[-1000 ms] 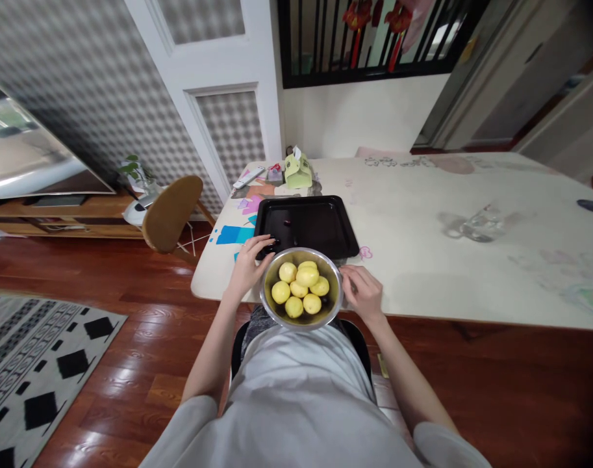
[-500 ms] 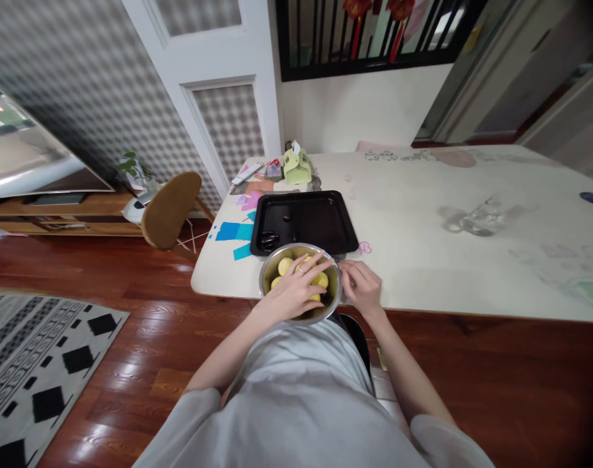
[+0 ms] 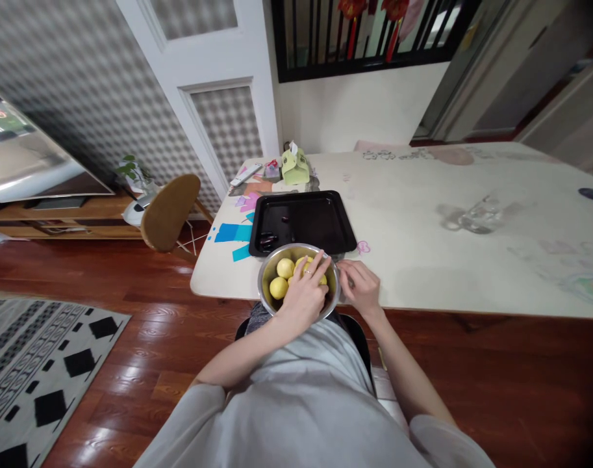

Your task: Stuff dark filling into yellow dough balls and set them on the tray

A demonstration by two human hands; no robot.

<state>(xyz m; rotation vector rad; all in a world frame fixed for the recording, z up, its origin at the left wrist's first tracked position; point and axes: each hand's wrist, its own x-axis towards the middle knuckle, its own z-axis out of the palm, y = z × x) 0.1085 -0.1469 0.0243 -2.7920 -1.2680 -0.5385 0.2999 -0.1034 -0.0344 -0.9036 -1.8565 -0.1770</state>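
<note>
A round metal bowl [image 3: 263, 297] at the table's front edge holds several smooth yellow balls [image 3: 278, 288]; I cannot tell what they are made of. Over the bowl's right half lies my left hand [image 3: 303, 296], a ring on one finger, its fingers spread and reaching in among the balls. At the right rim, my right hand [image 3: 362, 286] has its fingers curled and closed on the bowl's edge. Just behind the bowl is a black rectangular tray [image 3: 315, 221]. A few small dark glossy pieces [image 3: 267, 240] lie near its left front corner.
The pale table [image 3: 423, 260] reaches far to the right, with a clear glass vessel [image 3: 484, 218] on it. Behind the tray stand a green tissue box [image 3: 295, 168] and a white remote [image 3: 246, 174]. A wooden chair [image 3: 172, 211] is off the left end.
My left hand has shifted right across the bowl, uncovering more yellow balls on the left side. My right hand stays at the rim.
</note>
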